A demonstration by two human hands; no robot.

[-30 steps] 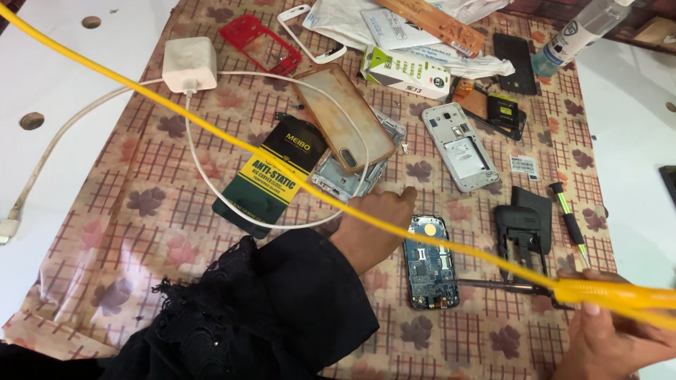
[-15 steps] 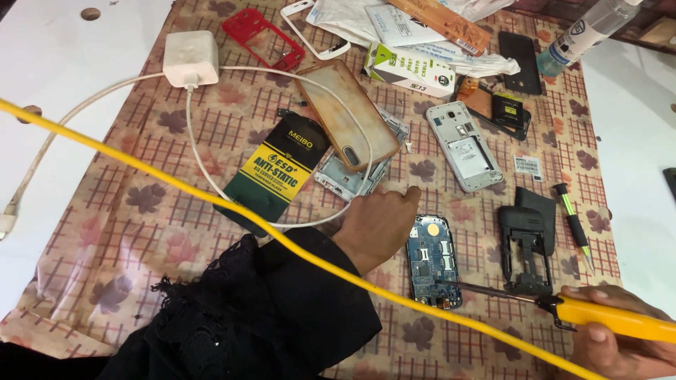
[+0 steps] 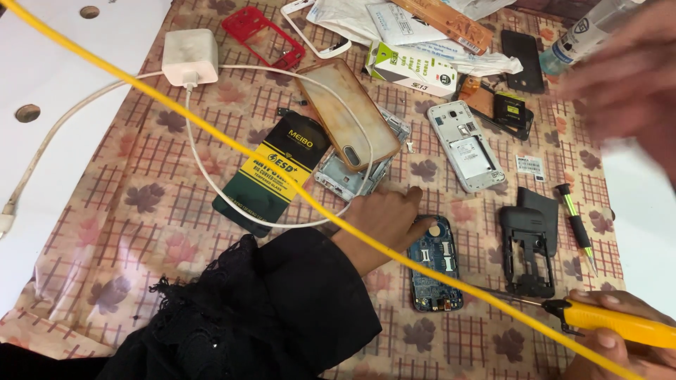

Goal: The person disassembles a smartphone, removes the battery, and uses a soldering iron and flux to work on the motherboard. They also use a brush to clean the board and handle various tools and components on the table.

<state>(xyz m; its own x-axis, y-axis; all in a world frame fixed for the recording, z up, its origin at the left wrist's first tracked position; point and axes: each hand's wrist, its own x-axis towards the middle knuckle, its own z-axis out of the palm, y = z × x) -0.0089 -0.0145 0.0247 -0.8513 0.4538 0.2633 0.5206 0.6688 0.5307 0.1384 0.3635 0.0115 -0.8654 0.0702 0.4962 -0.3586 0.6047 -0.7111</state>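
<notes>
Partly blurred hand [image 3: 620, 77] over bottle [image 3: 588, 32]

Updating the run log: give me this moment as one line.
left hand: steadies blue phone circuit board | right hand: holds yellow soldering iron, tip beside board | another person's hand: blurred, top right

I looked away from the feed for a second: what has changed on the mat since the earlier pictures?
The yellow cable has swung across the mat, its far end rising to the top left corner. A blurred hand has come in at the top right. The left hand still steadies the blue circuit board; the right hand still grips the yellow-handled tool. Phones, charger and parts lie unmoved.
</notes>
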